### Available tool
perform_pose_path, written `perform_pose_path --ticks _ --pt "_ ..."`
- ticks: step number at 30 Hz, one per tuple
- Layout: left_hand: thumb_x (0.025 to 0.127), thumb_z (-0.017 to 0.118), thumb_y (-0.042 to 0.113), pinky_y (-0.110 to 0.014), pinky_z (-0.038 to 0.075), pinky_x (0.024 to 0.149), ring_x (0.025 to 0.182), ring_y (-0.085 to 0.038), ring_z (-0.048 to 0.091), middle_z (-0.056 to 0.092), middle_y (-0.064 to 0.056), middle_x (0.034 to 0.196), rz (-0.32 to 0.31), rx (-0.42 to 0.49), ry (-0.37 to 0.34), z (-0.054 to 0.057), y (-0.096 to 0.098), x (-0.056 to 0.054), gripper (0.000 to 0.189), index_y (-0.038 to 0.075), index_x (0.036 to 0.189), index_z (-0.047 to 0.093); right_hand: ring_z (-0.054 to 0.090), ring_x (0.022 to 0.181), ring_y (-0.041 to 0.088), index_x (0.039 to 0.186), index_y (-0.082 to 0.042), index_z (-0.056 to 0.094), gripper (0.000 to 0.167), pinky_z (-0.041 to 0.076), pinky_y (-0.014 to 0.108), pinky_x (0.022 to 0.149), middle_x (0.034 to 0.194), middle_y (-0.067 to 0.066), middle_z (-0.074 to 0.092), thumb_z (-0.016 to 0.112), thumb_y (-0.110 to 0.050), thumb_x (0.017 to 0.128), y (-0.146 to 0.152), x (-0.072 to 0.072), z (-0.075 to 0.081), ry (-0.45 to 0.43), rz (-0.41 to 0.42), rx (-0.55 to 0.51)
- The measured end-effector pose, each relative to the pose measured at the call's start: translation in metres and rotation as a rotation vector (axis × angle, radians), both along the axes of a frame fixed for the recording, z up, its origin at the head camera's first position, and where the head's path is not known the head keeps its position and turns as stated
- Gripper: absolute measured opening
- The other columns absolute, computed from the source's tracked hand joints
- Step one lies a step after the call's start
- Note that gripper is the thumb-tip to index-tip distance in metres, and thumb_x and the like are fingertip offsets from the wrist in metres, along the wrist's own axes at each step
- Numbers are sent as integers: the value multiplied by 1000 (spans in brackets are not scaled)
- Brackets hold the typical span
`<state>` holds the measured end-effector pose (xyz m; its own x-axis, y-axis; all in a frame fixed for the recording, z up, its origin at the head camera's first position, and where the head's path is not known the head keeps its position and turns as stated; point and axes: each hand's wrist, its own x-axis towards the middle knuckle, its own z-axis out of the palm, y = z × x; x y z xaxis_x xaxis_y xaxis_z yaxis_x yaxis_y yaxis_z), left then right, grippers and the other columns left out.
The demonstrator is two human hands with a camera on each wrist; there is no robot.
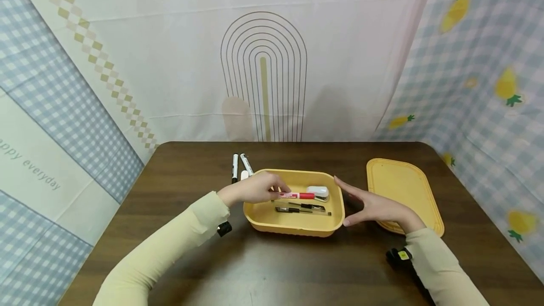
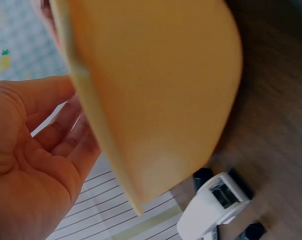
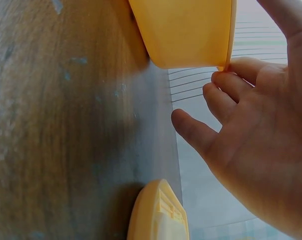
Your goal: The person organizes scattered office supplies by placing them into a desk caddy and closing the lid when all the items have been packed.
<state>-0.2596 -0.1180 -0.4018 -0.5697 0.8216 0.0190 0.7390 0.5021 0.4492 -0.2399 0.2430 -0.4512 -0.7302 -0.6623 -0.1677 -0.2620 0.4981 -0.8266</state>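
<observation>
Over the left part of the yellow storage box [image 1: 293,231], my left hand [image 1: 258,188] pinches a red marker [image 1: 305,196], which points to the right. Inside the box lie a small white stapler [image 1: 318,191] and a few black-and-clear pens [image 1: 293,210]. My right hand [image 1: 377,207] is spread at the box's right end, fingertips right at its rim. In the left wrist view, the box wall hides my left fingertips and the marker. The right wrist view has my right fingers [image 3: 231,86] extended beside the box rim.
Two white markers [image 1: 235,166] lie on the brown table [image 1: 272,273] behind and left of the box. Beside them, a white gadget [image 2: 211,205] with a dark opening sits by the box's left end. The yellow lid [image 1: 401,185] lies flat at the right.
</observation>
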Motion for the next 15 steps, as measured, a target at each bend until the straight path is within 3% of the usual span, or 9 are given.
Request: perform_pose_path --ticks 7,15 --pt "95 63 0 -26 53 85 92 -12 66 73 -6 113 -4 -63 -21 -5 -5 1 26 4 118 74 8 149 48 164 -25 5 107 14 71 113 169 10 0 80 -32 87 -1 -1 1 3 5 5" --pt "92 65 -1 -22 51 85 94 -11 67 74 -4 109 -60 -138 -103 -9 0 5 26 4 115 75 11 148 51 164 -20 5 108 16 70 112 168 11 1 81 -31 87 -1 -1 0 -9 1 8"
